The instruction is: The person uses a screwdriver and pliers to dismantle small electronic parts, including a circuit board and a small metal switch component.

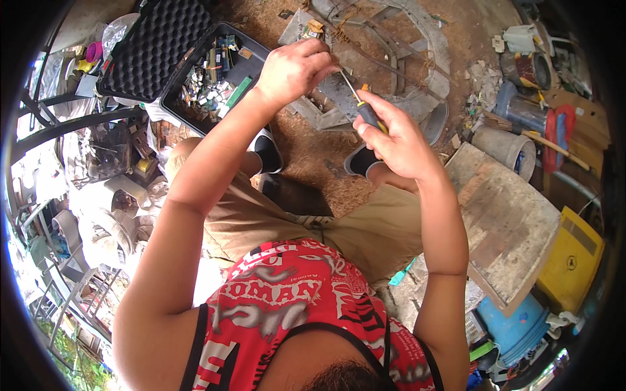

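My right hand (pixel 398 133) grips a screwdriver (pixel 371 118) by its dark grey and yellow handle. Its thin metal shaft points up and to the left, and the tip ends at the fingers of my left hand (pixel 297 68). Those fingers are curled closed; what they hold, if anything, is hidden from this view. Just beyond them a small tan and orange piece (pixel 315 27) shows, and I cannot tell whether it touches the hand. Under both hands is a grey ring-shaped frame (pixel 438 55) with crossbars and rusty wire, lying on the brown ground.
An open black case (pixel 171 104) with foam in its lid holds many small electronic parts, left of my left hand. A worn wooden board (pixel 502 215), a yellow panel (pixel 574 260), a blue bucket (pixel 515 326) and a grey bucket (pixel 502 146) crowd the right. Scrap (pixel 111 215) fills the left.
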Available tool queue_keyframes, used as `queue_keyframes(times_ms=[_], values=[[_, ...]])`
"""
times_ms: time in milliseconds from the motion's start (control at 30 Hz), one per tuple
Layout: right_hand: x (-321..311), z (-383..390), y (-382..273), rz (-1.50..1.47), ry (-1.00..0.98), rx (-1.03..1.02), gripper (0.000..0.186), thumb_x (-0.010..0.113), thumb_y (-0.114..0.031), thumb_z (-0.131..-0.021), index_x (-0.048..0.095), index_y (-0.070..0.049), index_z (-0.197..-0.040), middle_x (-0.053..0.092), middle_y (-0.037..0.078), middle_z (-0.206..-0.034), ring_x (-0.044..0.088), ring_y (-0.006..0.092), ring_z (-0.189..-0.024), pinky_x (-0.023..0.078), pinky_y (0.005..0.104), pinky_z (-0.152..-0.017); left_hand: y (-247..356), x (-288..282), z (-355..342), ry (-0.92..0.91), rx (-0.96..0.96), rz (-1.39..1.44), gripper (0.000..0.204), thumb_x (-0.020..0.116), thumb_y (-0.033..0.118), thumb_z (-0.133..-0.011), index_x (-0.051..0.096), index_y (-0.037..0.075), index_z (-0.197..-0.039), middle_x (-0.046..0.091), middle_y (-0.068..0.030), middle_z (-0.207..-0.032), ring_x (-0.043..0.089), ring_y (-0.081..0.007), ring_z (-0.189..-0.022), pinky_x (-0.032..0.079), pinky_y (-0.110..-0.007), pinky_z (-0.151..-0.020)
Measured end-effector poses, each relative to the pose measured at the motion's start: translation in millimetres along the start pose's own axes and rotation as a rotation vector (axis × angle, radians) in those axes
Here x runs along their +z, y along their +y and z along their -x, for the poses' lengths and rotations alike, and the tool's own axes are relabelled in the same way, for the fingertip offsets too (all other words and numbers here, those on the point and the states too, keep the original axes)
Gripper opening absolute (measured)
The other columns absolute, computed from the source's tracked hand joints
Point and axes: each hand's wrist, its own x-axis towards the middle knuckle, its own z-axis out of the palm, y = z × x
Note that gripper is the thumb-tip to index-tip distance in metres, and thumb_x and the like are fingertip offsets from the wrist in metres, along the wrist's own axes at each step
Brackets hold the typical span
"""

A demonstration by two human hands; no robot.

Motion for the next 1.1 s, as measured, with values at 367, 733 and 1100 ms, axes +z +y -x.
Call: queue_keyframes(times_ms=[367, 733, 1100], values=[[-2.6, 15.2, -8.1, -0.156, 0.146, -0.027, 0.044, 0.052, -0.005, -0.096, 0.046, -0.001, -0.140, 0.064, 0.003, -0.095, 0.052, 0.0067, -0.071, 0.046, 0.0229, -0.066, -11.9, -0.3, -1.4, 0.034, -0.507, 1.125, 0.038, 0.069, 0.009, -0.090, 0.060, -0.001, -0.125, 0.057, -0.0145, -0.134, 0.063, -0.0196, -0.111, 0.050, -0.035, -0.100], [15.8, 6.6, 0.9, 0.187, 0.311, -0.209, 0.038, 0.056, -0.008, -0.094, 0.052, -0.003, -0.132, 0.067, 0.016, -0.095, 0.066, 0.0269, -0.083, 0.052, 0.0366, -0.075, 5.5, 7.3, -4.4, 0.119, -0.685, 1.473, 0.040, 0.062, 0.012, -0.096, 0.054, 0.002, -0.134, 0.065, -0.0126, -0.122, 0.065, -0.0210, -0.108, 0.053, -0.033, -0.096], [0.0, 9.8, -12.8, 0.471, 0.403, -0.254, 0.031, 0.059, -0.008, -0.093, 0.065, -0.007, -0.123, 0.068, 0.021, -0.105, 0.069, 0.0347, -0.089, 0.053, 0.0373, -0.078, 7.0, 5.2, -1.7, -0.028, -0.602, 0.983, 0.037, 0.068, 0.005, -0.091, 0.061, -0.001, -0.126, 0.068, -0.0071, -0.112, 0.066, -0.0123, -0.100, 0.051, -0.025, -0.092]])
